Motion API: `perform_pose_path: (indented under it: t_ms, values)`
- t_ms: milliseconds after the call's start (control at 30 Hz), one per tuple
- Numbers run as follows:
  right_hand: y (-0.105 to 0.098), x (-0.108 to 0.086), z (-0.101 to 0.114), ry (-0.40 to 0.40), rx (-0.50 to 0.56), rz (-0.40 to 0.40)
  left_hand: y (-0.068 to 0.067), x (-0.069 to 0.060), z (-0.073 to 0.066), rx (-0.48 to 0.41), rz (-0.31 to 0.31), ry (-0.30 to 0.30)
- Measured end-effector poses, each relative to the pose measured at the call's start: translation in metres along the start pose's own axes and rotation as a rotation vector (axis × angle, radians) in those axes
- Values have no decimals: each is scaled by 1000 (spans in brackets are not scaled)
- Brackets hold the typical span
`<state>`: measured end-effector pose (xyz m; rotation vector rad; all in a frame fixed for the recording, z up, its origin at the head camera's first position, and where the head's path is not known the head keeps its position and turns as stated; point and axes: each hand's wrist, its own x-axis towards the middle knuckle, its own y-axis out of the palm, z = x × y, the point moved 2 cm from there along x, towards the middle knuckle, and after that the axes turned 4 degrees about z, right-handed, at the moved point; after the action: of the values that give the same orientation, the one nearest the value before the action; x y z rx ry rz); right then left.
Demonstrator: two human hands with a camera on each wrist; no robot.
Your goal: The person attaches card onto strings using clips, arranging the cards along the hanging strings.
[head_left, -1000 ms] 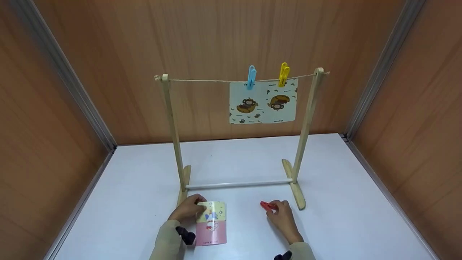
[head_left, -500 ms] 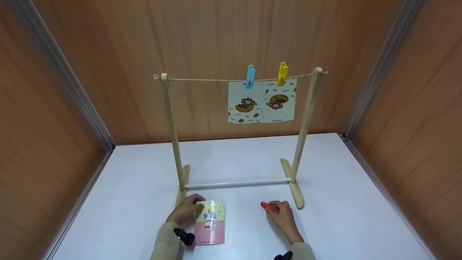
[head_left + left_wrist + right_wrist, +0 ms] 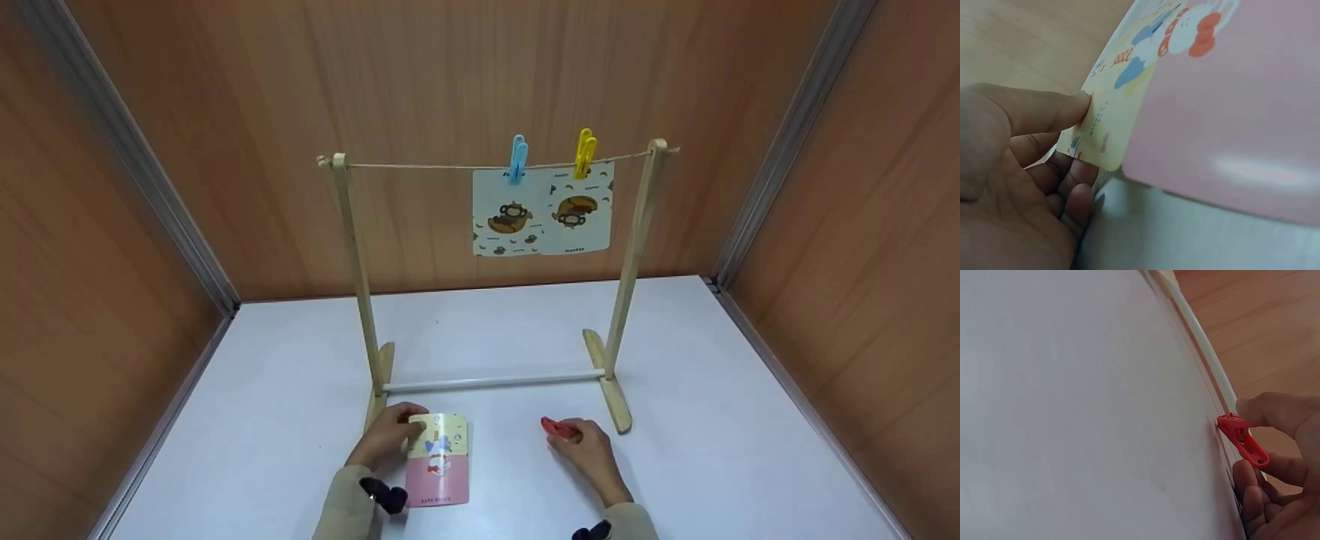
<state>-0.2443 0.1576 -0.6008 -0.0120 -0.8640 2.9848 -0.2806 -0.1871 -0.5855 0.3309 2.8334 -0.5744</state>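
Note:
My left hand point(image 3: 390, 435) pinches the upper left edge of a yellow-and-pink card point(image 3: 437, 480) between thumb and fingers. In the left wrist view the thumb lies on the yellow part of the card point(image 3: 1185, 124), with fingers behind it. The card bears a cartoon rabbit with a red bow. To the right, my right hand point(image 3: 592, 454) holds a red clothespin point(image 3: 556, 429) just above the white table. The right wrist view shows the clothespin point(image 3: 1244, 441) between the thumb and fingers.
A wooden stand point(image 3: 632, 262) with a string point(image 3: 420, 166) rises behind both hands. A light printed sheet point(image 3: 544, 217) hangs there from a blue clothespin point(image 3: 517, 160) and a yellow clothespin point(image 3: 585, 154). A white rod point(image 3: 495, 382) joins the stand's feet. Wooden panels point(image 3: 480, 75) enclose the table point(image 3: 247, 420).
The card has lifted very slightly in the left hand. The red clothespin has turned a little in the right hand's fingers. The head view has shifted slightly.

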Motion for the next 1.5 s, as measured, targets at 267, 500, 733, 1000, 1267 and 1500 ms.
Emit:
perform_pose_path:
  t_ms: [267,500,733,1000,1267,1500]
  values:
    - [0,0,0,39,65,16,2,-2,-1,-25,-51,-24]
    - [0,0,-3,91,105,52,5,-4,1,-112,-91,-59]
    - [-1,2,-3,119,174,75,7,-3,1,-223,-128,-47]
    - [-4,4,-2,122,263,88,10,-4,0,-424,-166,-28]
    - [-4,5,0,133,344,119,10,-5,-1,-522,-146,-31]
    - [-4,6,5,95,345,143,11,-7,-7,-558,-115,-28]
